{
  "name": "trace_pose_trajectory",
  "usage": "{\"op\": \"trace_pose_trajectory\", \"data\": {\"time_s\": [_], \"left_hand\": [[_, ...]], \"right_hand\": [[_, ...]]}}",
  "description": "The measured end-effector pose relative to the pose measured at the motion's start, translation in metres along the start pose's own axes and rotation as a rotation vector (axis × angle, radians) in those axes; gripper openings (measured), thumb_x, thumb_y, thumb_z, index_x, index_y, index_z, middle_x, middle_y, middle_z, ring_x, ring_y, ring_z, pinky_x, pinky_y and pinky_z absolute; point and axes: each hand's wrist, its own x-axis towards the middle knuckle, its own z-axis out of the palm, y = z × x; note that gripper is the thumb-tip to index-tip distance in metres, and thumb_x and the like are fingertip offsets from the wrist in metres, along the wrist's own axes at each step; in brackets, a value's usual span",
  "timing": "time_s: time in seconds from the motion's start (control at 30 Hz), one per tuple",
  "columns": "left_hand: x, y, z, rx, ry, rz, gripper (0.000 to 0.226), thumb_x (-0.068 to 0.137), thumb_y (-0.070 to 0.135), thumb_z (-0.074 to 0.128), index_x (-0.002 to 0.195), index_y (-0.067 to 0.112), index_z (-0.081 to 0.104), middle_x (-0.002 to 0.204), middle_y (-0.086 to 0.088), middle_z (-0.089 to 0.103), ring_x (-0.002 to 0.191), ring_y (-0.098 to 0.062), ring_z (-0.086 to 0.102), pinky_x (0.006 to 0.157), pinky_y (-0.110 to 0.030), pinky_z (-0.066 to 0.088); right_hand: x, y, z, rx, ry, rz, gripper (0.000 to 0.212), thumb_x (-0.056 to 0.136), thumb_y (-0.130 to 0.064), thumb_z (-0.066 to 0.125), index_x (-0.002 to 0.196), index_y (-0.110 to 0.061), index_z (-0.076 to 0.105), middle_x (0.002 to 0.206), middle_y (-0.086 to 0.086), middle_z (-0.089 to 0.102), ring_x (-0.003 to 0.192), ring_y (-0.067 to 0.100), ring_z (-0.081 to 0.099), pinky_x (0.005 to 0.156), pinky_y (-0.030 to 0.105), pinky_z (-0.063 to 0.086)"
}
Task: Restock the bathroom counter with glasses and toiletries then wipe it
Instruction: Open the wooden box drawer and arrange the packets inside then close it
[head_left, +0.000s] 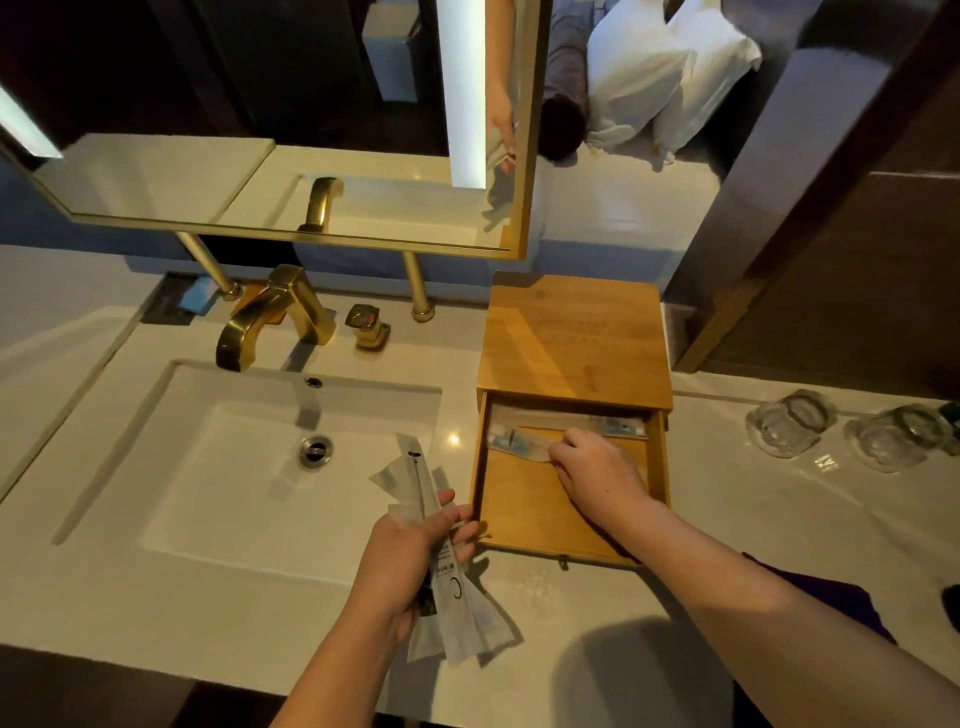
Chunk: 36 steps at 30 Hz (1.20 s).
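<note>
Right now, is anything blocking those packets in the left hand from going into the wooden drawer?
Nothing visible blocks it. The drawer is pulled open, its front floor bare. The right hand reaches in toward the back; the left hand holds packets beside it.

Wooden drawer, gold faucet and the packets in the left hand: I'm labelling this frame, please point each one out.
wooden drawer (524, 512): head view, bare floor of the open drawer.
gold faucet (249, 327): head view, curved spout.
packets (457, 608): head view, white wrapper below the left hand (410, 561) gripping them.
</note>
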Motion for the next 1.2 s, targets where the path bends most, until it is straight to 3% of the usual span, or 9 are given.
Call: {"op": "trace_pose_trajectory", "data": {"time_s": [0.27,0.43,0.57,0.73,0.9,1.07,1.2], "left_hand": [[0.003,-0.004,-0.006,-0.001,0.006,-0.013,0.029,0.092,0.000,0.069,0.120,0.003,0.065,0.098,-0.023,0.078,0.081,-0.030,0.073,0.066,-0.035,0.061],[0.005,-0.004,-0.007,-0.021,0.001,-0.015,0.029,0.094,-0.001,0.065,0.123,0.004,0.062,0.097,-0.022,0.077,0.080,-0.031,0.070,0.067,-0.038,0.058],[0.005,-0.005,-0.004,-0.008,0.010,-0.014,0.027,0.095,-0.001,0.064,0.121,0.004,0.064,0.099,-0.021,0.077,0.082,-0.032,0.071,0.068,-0.039,0.058],[0.004,-0.003,-0.003,0.004,0.003,-0.005,0.027,0.094,0.000,0.065,0.121,0.003,0.064,0.098,-0.021,0.077,0.082,-0.031,0.071,0.070,-0.040,0.057],[0.004,-0.002,0.000,0.024,0.011,-0.001,0.025,0.095,0.002,0.066,0.120,0.004,0.065,0.101,-0.021,0.079,0.083,-0.029,0.074,0.070,-0.038,0.063],[0.005,-0.004,-0.002,0.010,0.027,-0.007,0.022,0.096,0.005,0.064,0.118,0.004,0.068,0.100,-0.021,0.079,0.084,-0.031,0.074,0.066,-0.039,0.064],[0.007,-0.004,0.009,0.023,0.017,-0.016,0.024,0.098,0.018,0.064,0.119,0.009,0.069,0.107,-0.015,0.080,0.091,-0.027,0.078,0.079,-0.044,0.064]], "right_hand": [[-0.001,0.012,0.004,-0.122,-0.026,-0.086,0.020,0.090,-0.026,0.071,0.109,-0.028,0.075,0.101,-0.004,0.064,0.097,0.017,0.060,0.081,0.034,0.052],[0.001,0.020,0.005,-0.192,-0.001,-0.089,0.024,0.079,-0.024,0.080,0.102,-0.029,0.075,0.097,-0.002,0.066,0.095,0.020,0.063,0.079,0.037,0.052],[0.002,0.021,0.007,-0.168,0.052,-0.109,0.034,0.064,-0.025,0.091,0.093,-0.029,0.075,0.089,-0.004,0.068,0.086,0.019,0.067,0.069,0.035,0.057],[0.005,0.029,0.012,-0.099,0.038,-0.226,0.023,0.083,-0.021,0.077,0.105,-0.024,0.072,0.102,-0.003,0.069,0.095,0.018,0.062,0.074,0.033,0.057],[0.007,0.028,0.015,-0.066,0.029,-0.215,0.025,0.086,-0.017,0.074,0.110,-0.021,0.071,0.105,-0.001,0.068,0.097,0.019,0.061,0.071,0.033,0.058],[0.008,0.020,0.015,-0.079,0.004,-0.141,0.032,0.090,-0.019,0.067,0.122,-0.024,0.065,0.114,-0.002,0.066,0.105,0.018,0.058,0.084,0.033,0.055],[-0.013,-0.003,0.008,-0.009,0.027,0.028,0.036,0.091,-0.028,0.061,0.127,-0.029,0.061,0.122,-0.006,0.061,0.114,0.015,0.054,0.098,0.037,0.047]]}}
